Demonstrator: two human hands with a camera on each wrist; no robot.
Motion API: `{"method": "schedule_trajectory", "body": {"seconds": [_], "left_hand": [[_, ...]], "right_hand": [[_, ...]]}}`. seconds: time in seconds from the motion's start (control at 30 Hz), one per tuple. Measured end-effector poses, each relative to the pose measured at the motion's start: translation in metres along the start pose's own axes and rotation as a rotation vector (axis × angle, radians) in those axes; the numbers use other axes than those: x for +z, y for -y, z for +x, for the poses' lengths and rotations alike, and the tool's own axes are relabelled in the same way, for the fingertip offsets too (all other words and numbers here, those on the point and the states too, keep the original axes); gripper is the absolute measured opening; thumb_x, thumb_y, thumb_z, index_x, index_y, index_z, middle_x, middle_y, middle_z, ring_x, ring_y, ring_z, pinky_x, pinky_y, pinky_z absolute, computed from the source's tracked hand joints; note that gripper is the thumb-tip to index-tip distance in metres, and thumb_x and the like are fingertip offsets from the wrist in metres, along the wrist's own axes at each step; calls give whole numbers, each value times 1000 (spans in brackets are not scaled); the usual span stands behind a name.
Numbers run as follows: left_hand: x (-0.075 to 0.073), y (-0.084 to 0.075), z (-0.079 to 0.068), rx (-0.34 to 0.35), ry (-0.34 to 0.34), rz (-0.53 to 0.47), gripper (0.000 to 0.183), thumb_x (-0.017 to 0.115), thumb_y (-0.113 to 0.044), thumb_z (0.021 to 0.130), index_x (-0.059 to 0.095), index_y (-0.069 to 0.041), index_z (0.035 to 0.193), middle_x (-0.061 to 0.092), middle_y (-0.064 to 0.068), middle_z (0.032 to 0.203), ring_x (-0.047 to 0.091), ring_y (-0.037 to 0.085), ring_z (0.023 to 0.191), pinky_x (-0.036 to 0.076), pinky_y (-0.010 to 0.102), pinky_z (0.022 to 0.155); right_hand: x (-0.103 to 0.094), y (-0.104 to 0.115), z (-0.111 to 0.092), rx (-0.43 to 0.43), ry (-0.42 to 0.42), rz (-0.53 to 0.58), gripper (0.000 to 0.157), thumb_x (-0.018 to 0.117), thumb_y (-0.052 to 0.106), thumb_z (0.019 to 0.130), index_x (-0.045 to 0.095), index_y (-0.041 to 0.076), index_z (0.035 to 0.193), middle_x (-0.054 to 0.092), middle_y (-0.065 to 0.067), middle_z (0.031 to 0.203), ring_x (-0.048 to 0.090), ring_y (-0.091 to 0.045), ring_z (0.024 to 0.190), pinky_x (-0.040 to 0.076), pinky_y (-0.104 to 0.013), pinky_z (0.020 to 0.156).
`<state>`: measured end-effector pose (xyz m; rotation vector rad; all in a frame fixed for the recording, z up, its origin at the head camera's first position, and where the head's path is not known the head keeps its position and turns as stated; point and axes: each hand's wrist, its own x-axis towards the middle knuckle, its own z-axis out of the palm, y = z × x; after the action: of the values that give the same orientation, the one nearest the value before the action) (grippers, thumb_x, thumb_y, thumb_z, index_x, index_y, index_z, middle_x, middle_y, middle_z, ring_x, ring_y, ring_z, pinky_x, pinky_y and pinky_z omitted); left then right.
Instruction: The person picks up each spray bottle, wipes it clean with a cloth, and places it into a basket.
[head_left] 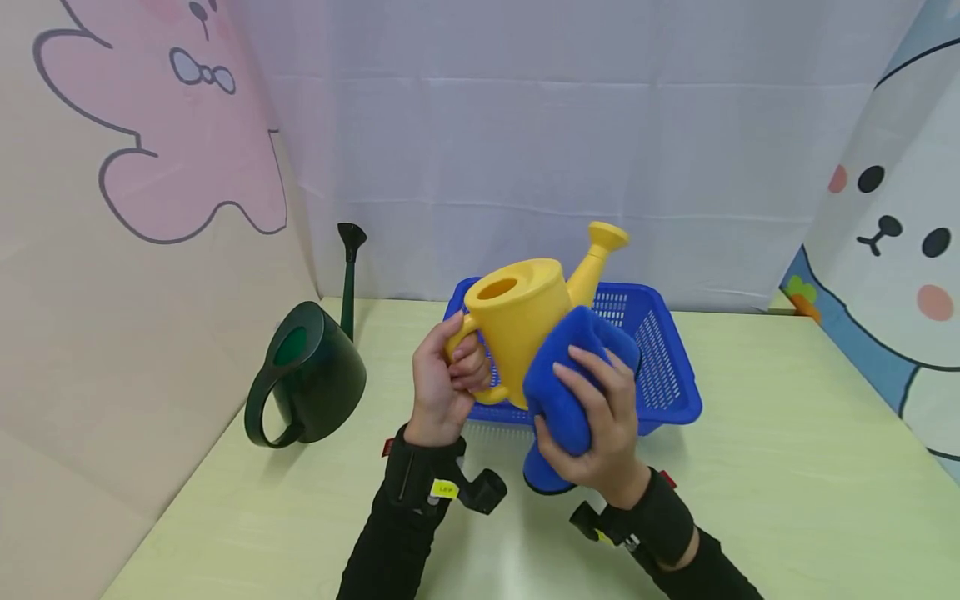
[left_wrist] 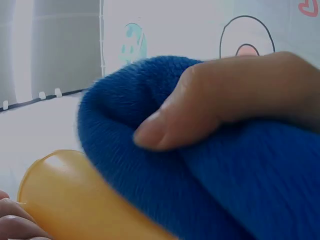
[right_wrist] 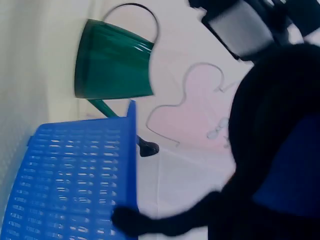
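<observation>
A yellow watering can (head_left: 517, 321) is held up in front of a blue basket, its spout slanting up to the right. My left hand (head_left: 442, 379) grips the can's handle, fingers curled round it. In my right hand (head_left: 603, 425) is a folded, fluffy blue cloth (head_left: 551, 396), which lies against the can's right side below the spout. Part of the cloth hangs under that hand. Up close in the left wrist view, the right thumb presses into the cloth (left_wrist: 125, 135), next to the yellow can (left_wrist: 75, 195). The can's lower right side is hidden behind the cloth.
Behind the held can, the blue plastic basket (head_left: 684, 404) with slotted walls stands on the pale green table (head_left: 787, 467). A dark green watering can (head_left: 333, 387) stands at the left, its spout pointing back. A white curtain (head_left: 480, 150) closes off the table's far side.
</observation>
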<state>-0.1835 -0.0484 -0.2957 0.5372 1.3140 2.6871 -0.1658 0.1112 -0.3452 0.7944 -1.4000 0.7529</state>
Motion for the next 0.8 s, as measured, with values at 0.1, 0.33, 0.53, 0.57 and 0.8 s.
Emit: {"method": "schedule_trajectory", "body": {"seconds": [0.1, 0.33, 0.53, 0.57, 0.8], "left_hand": [[0, 0, 0, 4, 5, -10, 41, 28, -27, 93, 25, -17, 53, 24, -10, 40, 21, 6, 33, 11, 22, 40], [1, 2, 1, 19, 8, -80, 41, 29, -25, 94, 28, -17, 54, 27, -10, 42, 22, 4, 33, 15, 17, 36], [2, 3, 0, 17, 18, -45, 42, 27, -25, 94, 28, -17, 53, 25, -10, 41, 22, 6, 33, 14, 19, 37], [2, 3, 0, 14, 22, -34, 42, 27, -26, 94, 27, -18, 52, 25, -10, 41, 21, 6, 33, 12, 21, 38], [1, 1, -2, 13, 8, 5, 42, 27, -27, 93, 29, -19, 52, 29, -12, 40, 23, 7, 33, 12, 23, 39]], "right_hand": [[6, 6, -3, -155, 31, -74, 39, 55, 33, 74, 58, 1, 96, 55, -22, 99, 49, -40, 93, 43, -44, 84], [8, 13, -12, -351, 212, -172, 42, 52, 35, 73, 61, 7, 103, 60, -16, 104, 51, -37, 97, 43, -46, 76], [5, 2, -8, -377, 112, -113, 40, 52, 35, 71, 61, 6, 97, 60, -16, 98, 52, -37, 92, 44, -46, 75], [5, 0, -7, -357, 70, -88, 39, 52, 34, 71, 61, 5, 96, 59, -17, 96, 52, -37, 91, 45, -45, 77], [1, -8, -5, -49, -151, 115, 41, 56, 34, 74, 55, -3, 89, 58, -20, 97, 52, -34, 96, 41, -37, 92]]}}
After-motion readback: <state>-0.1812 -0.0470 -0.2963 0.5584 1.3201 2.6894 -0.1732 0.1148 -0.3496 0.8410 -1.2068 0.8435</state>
